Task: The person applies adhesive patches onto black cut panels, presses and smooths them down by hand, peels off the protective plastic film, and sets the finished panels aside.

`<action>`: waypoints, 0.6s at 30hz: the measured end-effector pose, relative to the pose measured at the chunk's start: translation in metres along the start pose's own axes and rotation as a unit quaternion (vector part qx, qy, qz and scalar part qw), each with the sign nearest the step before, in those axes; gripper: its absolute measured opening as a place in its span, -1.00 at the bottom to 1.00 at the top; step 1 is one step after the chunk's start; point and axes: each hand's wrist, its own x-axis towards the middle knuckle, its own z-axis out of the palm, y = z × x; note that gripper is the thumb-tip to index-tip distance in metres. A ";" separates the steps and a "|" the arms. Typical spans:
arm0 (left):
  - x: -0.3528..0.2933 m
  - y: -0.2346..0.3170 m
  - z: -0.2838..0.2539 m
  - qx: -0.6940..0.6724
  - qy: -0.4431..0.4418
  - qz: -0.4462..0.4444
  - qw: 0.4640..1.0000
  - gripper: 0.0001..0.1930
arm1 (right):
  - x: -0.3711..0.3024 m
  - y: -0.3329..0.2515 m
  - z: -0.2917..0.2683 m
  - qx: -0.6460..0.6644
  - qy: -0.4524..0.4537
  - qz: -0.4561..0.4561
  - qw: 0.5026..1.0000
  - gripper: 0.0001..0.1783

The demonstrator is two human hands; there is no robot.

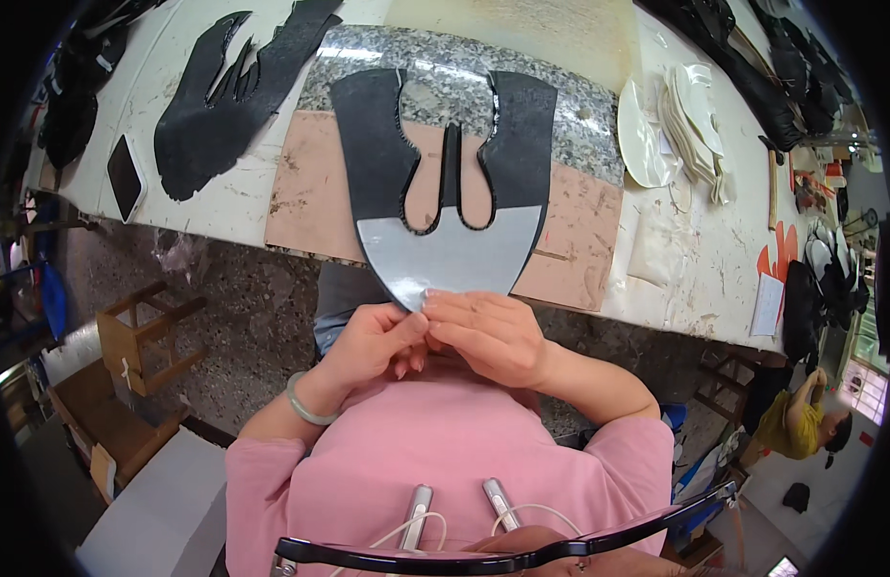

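A flat black shoe upper (pixel 379 144) with a light grey toe piece (pixel 450 245) lies in front of me, its rounded tip toward my body. Two curved openings and a narrow tongue-like strip run down its middle. My left hand (pixel 379 337) pinches the tip's edge between thumb and fingers. My right hand (pixel 491 335) grips the same edge, its fingers together on top of the grey piece and its thumb hidden. Both hands meet at the tip, just off the table's near edge.
Beneath the upper are a tan board (pixel 579 240) and a speckled stone slab (pixel 589 125). Another black upper (pixel 200 139) and a phone (pixel 125 178) lie left; white cut pieces (pixel 690 125) are stacked right. A wooden stool (pixel 142 341) stands left. Another person (pixel 799 423) is far right.
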 end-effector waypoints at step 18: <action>0.012 -0.014 -0.002 0.060 0.128 0.022 0.990 -0.75 | 0.030 0.006 -0.030 -0.231 -0.276 0.104 0.927 -0.16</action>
